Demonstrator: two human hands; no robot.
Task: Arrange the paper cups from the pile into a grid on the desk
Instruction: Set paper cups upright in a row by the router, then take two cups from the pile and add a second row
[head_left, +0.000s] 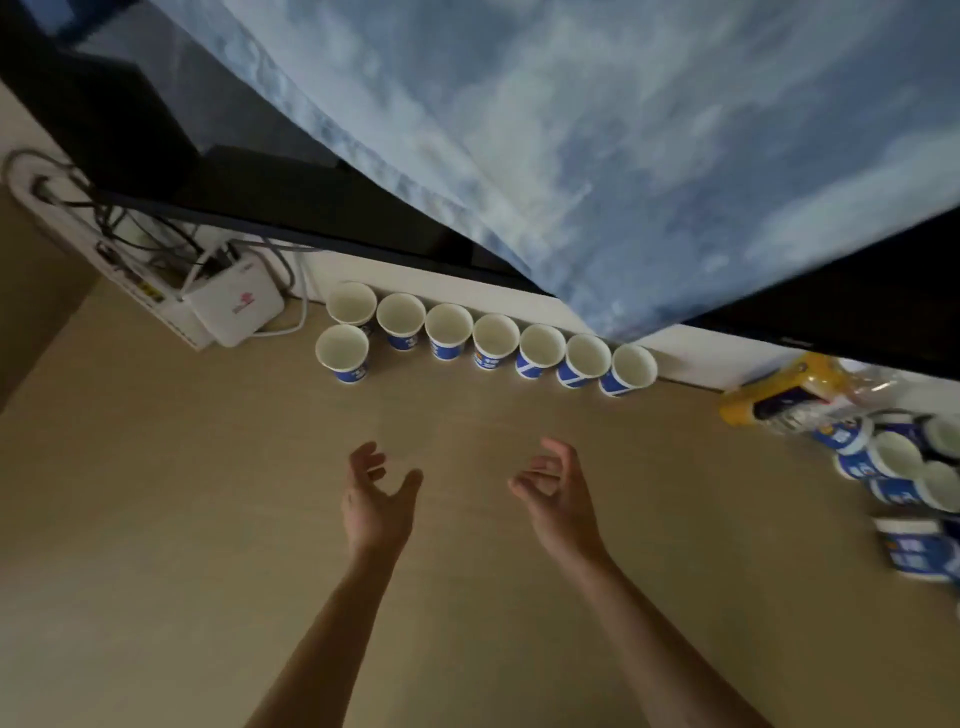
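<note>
While your hands hover over the tan desk (208, 519), neither holds anything: your left hand (376, 499) and right hand (553, 491) show loosely curled fingers, spread apart. Seven upright blue-and-white paper cups (495, 340) stand in a row along the back wall. An eighth cup (343, 353) stands just in front of the leftmost one. The pile of matching cups (893, 467) lies tipped over at the desk's right edge, beside a yellow plastic bag (753, 400).

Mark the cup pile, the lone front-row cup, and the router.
cup pile (896, 457), head view, inside of a middle cup.
front-row cup (342, 348), head view, its open mouth.
router (236, 312), head view, top face.
</note>
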